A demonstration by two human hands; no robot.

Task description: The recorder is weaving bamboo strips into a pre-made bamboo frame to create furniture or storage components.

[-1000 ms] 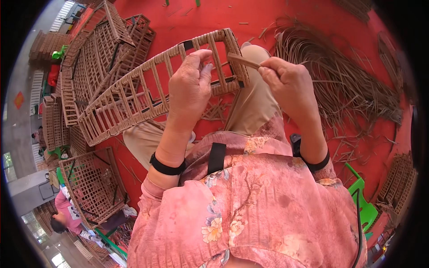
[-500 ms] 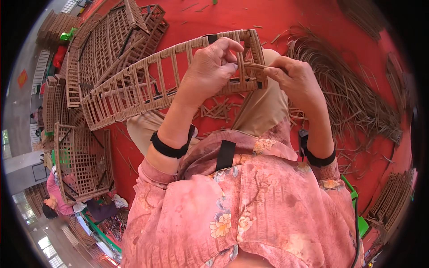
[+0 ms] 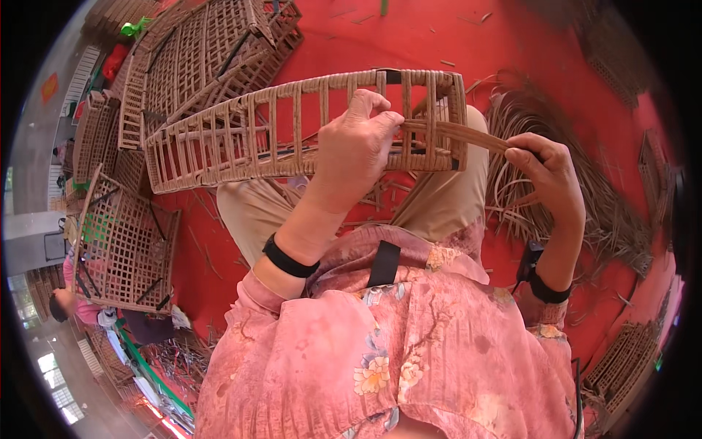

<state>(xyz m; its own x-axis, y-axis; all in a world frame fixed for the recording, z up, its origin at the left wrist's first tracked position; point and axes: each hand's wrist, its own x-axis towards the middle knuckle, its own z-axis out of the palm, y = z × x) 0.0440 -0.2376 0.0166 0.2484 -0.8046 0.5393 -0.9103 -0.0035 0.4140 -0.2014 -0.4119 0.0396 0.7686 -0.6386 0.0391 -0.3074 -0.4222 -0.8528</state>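
Caution: uneven tension between the hands could twist or split the flat strip (image 3: 472, 133). Left hand (image 3: 360, 143): fingers curled, thumb and forefinger pinching its left end. Right hand (image 3: 542, 170): partly curled, pinching its right end. The slatted frame (image 3: 314, 83) spans above the knees (image 3: 446, 186); a fiber bundle (image 3: 578, 157) lies farther right.

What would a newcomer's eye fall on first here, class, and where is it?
First, the long woven frame across the upper middle. A flat strip stretches between the left hand and right hand near its right end. Farther right, a heap of loose strips covers the vivid red floor.
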